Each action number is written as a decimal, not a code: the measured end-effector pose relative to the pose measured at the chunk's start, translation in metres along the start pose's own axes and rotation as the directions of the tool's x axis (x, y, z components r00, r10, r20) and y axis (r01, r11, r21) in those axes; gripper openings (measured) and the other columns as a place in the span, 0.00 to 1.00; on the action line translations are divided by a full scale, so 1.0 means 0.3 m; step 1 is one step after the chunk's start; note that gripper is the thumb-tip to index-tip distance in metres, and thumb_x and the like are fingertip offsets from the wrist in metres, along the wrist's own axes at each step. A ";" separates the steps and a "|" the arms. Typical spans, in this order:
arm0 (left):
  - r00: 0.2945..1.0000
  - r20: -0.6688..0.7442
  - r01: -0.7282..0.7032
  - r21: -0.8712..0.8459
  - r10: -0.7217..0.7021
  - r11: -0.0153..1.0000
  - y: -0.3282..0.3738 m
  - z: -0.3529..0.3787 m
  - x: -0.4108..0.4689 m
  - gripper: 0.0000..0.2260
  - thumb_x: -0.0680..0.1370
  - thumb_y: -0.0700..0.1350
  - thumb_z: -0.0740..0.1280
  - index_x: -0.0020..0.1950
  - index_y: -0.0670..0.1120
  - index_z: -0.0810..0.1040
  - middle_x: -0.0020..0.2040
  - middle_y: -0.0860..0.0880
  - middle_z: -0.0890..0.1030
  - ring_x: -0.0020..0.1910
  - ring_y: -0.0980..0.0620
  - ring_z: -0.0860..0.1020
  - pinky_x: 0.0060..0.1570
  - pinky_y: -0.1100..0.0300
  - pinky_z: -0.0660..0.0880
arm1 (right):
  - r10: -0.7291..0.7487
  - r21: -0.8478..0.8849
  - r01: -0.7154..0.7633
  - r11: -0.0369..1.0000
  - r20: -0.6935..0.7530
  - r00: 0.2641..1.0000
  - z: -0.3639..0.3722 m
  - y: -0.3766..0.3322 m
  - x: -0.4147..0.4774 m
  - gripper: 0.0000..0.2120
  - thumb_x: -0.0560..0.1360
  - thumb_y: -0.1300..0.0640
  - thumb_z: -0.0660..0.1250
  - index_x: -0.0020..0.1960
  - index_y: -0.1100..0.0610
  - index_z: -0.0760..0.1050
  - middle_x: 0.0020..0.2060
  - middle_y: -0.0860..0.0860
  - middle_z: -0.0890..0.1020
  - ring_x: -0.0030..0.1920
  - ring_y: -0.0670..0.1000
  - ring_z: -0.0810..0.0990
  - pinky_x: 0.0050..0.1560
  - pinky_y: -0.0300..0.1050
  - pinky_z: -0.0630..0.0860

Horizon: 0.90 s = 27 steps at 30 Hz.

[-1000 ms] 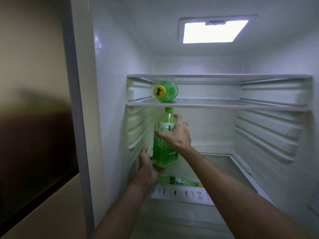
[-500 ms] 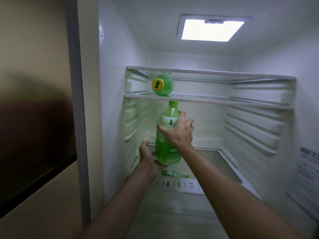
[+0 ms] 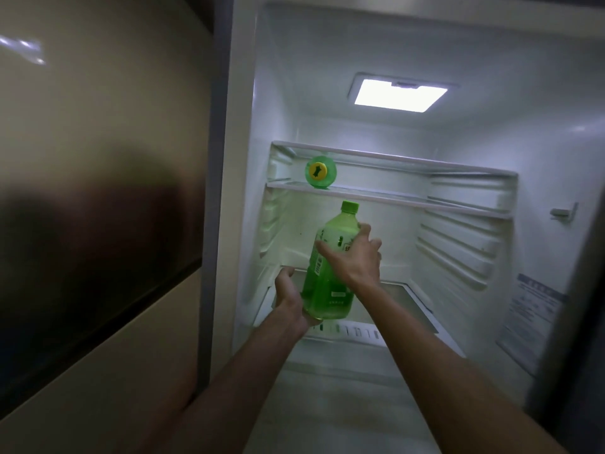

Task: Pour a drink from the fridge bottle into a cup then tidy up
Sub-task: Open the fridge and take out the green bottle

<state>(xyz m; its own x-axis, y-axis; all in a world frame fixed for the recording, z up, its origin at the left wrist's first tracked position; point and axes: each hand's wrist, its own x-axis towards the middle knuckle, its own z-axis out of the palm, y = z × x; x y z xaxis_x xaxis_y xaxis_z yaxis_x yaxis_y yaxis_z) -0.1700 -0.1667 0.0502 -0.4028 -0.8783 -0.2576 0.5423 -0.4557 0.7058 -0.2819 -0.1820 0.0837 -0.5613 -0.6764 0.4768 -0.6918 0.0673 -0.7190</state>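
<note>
A green drink bottle [image 3: 327, 283] with a green cap and a label is held inside the open fridge, tilted a little to the right, above the lower glass shelf [image 3: 412, 299]. My right hand [image 3: 355, 257] wraps around its upper body at the label. My left hand [image 3: 289, 296] cups its base from the left and below. No cup is in view.
A second green bottle [image 3: 320, 172] lies on its side on the upper glass shelf [image 3: 409, 201], its yellow cap facing me. The fridge light [image 3: 401, 96] glows in the ceiling. A dark, glossy closed door [image 3: 98, 208] fills the left. A sticker [image 3: 527, 319] is on the right wall.
The bottle has come toward me and lower, tilting slightly right, with both hands still on it. My view has pulled back and dropped, showing more of the fridge.
</note>
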 end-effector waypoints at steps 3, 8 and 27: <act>1.000 0.003 -0.001 0.003 0.001 1.000 -0.015 -0.005 -0.057 0.26 0.80 0.57 0.52 0.60 0.37 0.75 0.48 0.37 0.79 0.46 0.39 0.76 0.45 0.48 0.74 | -0.032 0.023 0.033 0.999 -0.024 0.999 -0.045 -0.018 -0.056 0.43 0.65 0.38 0.75 0.70 0.53 0.59 0.59 0.58 0.69 0.59 0.60 0.72 0.56 0.58 0.76; 0.999 0.003 -0.037 0.007 0.037 0.999 -0.033 -0.014 -0.192 0.21 0.79 0.54 0.52 0.50 0.39 0.77 0.46 0.39 0.78 0.46 0.39 0.77 0.49 0.45 0.76 | -0.029 0.051 0.031 0.998 -0.031 0.999 -0.140 -0.051 -0.175 0.42 0.64 0.36 0.75 0.68 0.53 0.61 0.57 0.57 0.70 0.56 0.60 0.74 0.54 0.58 0.78; 0.997 -0.069 -0.023 -0.023 0.021 0.999 -0.271 -0.105 -0.740 0.20 0.77 0.54 0.56 0.57 0.41 0.74 0.53 0.39 0.76 0.51 0.37 0.75 0.48 0.44 0.75 | -0.111 0.037 0.109 0.993 0.051 0.993 -0.488 -0.118 -0.720 0.42 0.66 0.36 0.73 0.72 0.48 0.58 0.60 0.55 0.67 0.61 0.59 0.71 0.50 0.51 0.72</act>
<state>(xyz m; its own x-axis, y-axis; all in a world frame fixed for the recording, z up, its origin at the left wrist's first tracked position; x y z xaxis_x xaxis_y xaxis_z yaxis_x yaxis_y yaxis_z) -0.1014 0.0607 0.0292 -0.3398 -0.8955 -0.2875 0.5683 -0.4391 0.6959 -0.2027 0.0691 0.0803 -0.4574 -0.7162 0.5271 -0.7314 -0.0341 -0.6811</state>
